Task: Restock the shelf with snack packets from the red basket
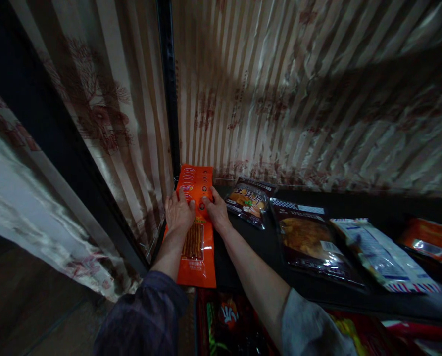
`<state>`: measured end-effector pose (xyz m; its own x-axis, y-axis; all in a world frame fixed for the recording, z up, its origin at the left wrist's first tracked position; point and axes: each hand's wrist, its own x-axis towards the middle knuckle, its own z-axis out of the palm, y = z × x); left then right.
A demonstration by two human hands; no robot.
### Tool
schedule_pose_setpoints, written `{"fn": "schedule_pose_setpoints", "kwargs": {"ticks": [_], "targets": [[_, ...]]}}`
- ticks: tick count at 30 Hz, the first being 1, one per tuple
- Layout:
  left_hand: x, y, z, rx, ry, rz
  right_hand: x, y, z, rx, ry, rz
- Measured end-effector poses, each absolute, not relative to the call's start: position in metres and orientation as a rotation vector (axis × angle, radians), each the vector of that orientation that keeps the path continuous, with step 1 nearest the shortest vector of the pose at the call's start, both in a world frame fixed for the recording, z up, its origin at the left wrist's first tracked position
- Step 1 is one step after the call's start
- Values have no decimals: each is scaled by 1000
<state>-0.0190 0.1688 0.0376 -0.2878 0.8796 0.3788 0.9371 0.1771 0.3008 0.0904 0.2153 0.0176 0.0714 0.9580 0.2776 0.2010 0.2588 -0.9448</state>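
Orange plastic snack packet point(196, 232), long and flat with a clear window showing thin brown sticks inside, is lying at the far left end of the dark desk point(354, 202), right up against the corner where the black frame post point(169, 89) meets the striped, crinkly floral curtain point(298, 89). Both hands are pressed flat on it: left hand point(178, 213) on its left side, right hand point(216, 210) on the right edge, fingers point(181, 196) spread and laid open on the wrapper, not curled around anything. There's red and white printing along the top of the packet and a line of white text near the bottom, but it's too small and dim for me to read. Just to the right sits a small dark pouch with a yellow-orange food picture point(249, 201), then a bigger dark glossy pack of brownish food point(310, 244), then a white packet with blue and red stripes point(380, 254), and another orange wrapper point(430, 244) at the far right. None of those labels are legible either.
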Motion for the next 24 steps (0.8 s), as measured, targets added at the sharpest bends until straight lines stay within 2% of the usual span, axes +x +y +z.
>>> {"fn": "schedule_pose_setpoints", "kwargs": {"ticks": [24], "targets": [[-21,171,32,-1778,-2255,-757,93,176,21,-1235,-1484,824]]}}
